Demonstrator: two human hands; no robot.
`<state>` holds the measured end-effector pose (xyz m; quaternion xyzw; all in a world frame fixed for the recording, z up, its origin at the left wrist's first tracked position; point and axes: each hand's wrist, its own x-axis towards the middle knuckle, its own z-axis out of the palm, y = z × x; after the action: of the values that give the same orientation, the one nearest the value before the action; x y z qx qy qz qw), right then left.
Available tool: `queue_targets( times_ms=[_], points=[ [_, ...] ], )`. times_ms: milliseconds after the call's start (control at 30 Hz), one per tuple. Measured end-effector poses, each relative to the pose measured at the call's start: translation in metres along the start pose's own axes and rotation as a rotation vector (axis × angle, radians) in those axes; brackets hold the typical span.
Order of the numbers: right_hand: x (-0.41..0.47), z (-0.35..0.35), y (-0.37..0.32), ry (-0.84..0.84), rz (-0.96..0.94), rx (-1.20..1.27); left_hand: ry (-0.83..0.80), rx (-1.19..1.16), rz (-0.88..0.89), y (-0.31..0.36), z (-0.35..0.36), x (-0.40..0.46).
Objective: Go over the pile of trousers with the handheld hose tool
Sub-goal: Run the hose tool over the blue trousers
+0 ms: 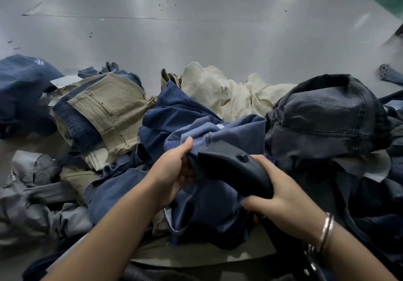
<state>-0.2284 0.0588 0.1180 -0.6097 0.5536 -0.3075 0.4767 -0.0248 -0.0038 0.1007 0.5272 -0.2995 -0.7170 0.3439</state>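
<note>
Pile of trousers [196, 128] heaped across the near half of a grey table [196, 30], spreading from the left edge to the right; no bin, box or basket among them, only cloth lying loose on the surface; blue trousers [196, 211] at the near centre, bunched on top of the heap; left hand [174, 171] clenched round a fold of that blue cloth, thumb up along the fabric; black hose tool [235, 167] just right of it, nose against the same blue cloth; right hand [281, 200] wrapped round the tool's handle, fingers curled beneath, a bangle [326, 231] on the wrist; khaki trousers [109, 108] to the far left, back pocket upward; cream trousers [229, 89] at the far centre; dark grey trousers [327, 115] mounded on the right; pale grey trousers [32, 193] at the near left; ribbed hose [139, 273] at the near edge.
</note>
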Motion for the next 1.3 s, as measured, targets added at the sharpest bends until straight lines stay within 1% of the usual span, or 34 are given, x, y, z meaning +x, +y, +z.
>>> queue_targets(
  times_ms=[100,200,267,333,367,433,500,567,633,733,800,933,1033,1100,1133,1200,1300],
  points=[
    [0.007,0.004,-0.001,0.078,-0.007,-0.011,0.021,0.089,-0.011,-0.004,0.01,-0.001],
    [0.023,-0.003,-0.005,0.216,0.027,0.031,0.015,0.181,0.017,-0.008,0.015,-0.003],
    [0.031,-0.009,-0.006,0.301,0.048,0.055,0.006,0.128,0.008,-0.008,0.013,-0.004],
    [0.031,-0.014,-0.008,0.334,0.031,0.124,0.025,-0.01,-0.021,0.0,0.006,-0.002],
    [0.027,-0.016,-0.01,0.309,0.005,0.145,0.042,-0.062,-0.021,0.004,0.001,0.0],
    [0.016,-0.016,-0.012,0.19,-0.045,0.133,0.068,-0.113,-0.004,0.012,-0.008,0.003],
    [0.005,-0.007,-0.01,0.059,-0.047,0.049,0.068,-0.139,-0.003,0.017,-0.012,0.006],
    [-0.001,0.004,-0.007,0.003,-0.006,-0.058,0.061,-0.157,-0.021,0.017,-0.013,0.008],
    [-0.001,0.009,-0.004,0.029,0.007,-0.089,0.044,-0.159,-0.038,0.013,-0.012,0.009],
    [0.006,0.005,-0.002,0.105,-0.011,-0.066,-0.012,-0.1,-0.052,0.006,-0.007,0.007],
    [0.013,0.007,-0.003,0.13,-0.021,-0.058,-0.029,-0.103,-0.05,0.008,-0.006,0.006],
    [0.023,0.018,-0.01,0.198,-0.041,-0.058,0.016,-0.038,-0.056,0.017,-0.009,0.008],
    [0.038,0.014,-0.014,0.333,-0.041,0.005,0.007,0.052,-0.103,0.01,-0.003,0.006],
    [0.048,0.009,-0.016,0.409,-0.013,-0.033,0.02,0.045,-0.101,0.008,0.001,0.007],
    [0.051,0.007,-0.016,0.421,0.006,-0.053,0.039,0.018,-0.085,0.009,0.0,0.008],
    [0.048,0.004,-0.019,0.376,-0.002,-0.005,0.063,-0.066,-0.063,0.017,-0.006,0.012],
    [0.027,0.004,-0.021,0.183,-0.094,0.027,0.074,-0.187,-0.048,0.029,-0.017,0.016]
  ],
)
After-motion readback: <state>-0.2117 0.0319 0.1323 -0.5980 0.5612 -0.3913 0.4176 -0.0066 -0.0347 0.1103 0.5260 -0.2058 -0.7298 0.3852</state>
